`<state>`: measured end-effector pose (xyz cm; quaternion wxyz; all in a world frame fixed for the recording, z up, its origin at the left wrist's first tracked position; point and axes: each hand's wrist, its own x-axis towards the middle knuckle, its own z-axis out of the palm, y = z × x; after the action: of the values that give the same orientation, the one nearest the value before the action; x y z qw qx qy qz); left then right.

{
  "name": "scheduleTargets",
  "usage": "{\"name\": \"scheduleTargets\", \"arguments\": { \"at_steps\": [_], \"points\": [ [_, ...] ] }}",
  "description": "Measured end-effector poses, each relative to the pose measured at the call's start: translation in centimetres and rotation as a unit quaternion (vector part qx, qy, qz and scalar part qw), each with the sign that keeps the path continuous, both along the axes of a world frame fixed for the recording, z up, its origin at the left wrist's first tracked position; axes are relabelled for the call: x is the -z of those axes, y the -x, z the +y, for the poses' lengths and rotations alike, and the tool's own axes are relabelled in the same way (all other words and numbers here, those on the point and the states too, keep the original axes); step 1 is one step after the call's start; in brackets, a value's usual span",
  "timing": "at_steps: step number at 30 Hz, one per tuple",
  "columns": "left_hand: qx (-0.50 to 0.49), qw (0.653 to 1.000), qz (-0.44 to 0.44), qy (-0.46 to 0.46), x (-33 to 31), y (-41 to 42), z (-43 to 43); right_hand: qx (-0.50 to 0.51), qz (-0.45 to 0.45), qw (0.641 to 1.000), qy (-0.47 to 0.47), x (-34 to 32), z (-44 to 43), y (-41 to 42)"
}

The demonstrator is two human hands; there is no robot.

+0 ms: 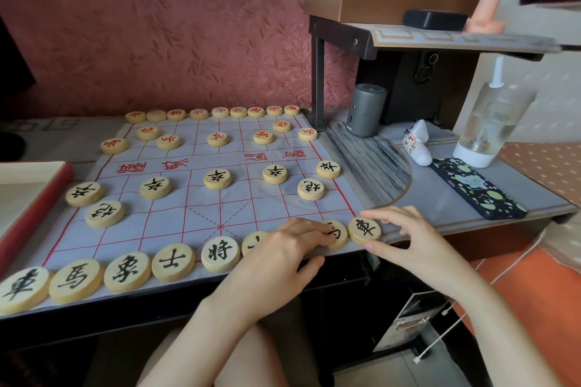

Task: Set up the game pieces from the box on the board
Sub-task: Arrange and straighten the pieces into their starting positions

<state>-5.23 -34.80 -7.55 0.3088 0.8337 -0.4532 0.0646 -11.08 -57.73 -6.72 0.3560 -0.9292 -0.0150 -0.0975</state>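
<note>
Head camera: our left hand [283, 248] grips a near-row piece [339, 233] with curled fingers; our right hand [418, 239] pinches the corner piece [364, 229] on the board [220, 207].

The board [220, 207] lies flat on the desk [440, 198]. Red-marked pieces [220, 112] occupy the far rows; black-marked pieces [220, 253] occupy the near rows. The right hand [408, 239] pinches the chariot piece [363, 229] at the near right corner, index finger on its far edge and thumb on its near edge. The left hand [283, 251] lies over the near row with fingers bent, fingertips on the horse piece [338, 234]; whether it grips cannot be determined. The box [37, 214] sits at the board's left. A phone [478, 188] lies to the right.
</note>
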Motion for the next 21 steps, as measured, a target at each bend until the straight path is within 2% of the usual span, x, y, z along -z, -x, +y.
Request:
{"name": "scheduleTargets", "arguments": {
  "at_steps": [21],
  "points": [
    [0.001, 1.000, 0.005, -0.007, -0.06, 0.23, -0.03, 0.028, -0.027, 0.999, 0.001, 0.78, -0.18, -0.42]
  ]
}}
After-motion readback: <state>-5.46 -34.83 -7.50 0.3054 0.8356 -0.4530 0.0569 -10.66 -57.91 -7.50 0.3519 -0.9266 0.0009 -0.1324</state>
